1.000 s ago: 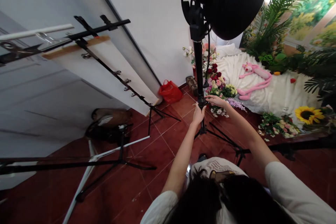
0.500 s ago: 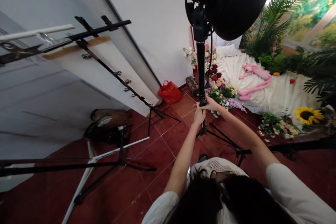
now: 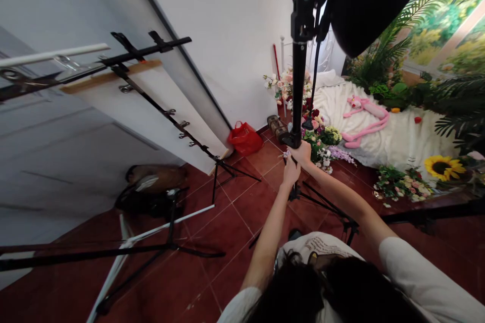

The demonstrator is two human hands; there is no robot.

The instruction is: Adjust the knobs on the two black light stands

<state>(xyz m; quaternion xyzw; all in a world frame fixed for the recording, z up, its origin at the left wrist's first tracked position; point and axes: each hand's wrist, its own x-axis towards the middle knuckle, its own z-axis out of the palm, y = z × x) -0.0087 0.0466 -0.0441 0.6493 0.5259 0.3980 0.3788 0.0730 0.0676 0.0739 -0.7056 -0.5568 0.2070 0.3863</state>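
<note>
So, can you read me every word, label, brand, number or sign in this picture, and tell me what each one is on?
None can be read.
Pale short-sleeved shirt: dark printed lines, too small and blurred to read.
Black tubular light stand, gripped by the left hand and right hand: no legible marking.
Shiny red carrier bag: no legible lettering.
</note>
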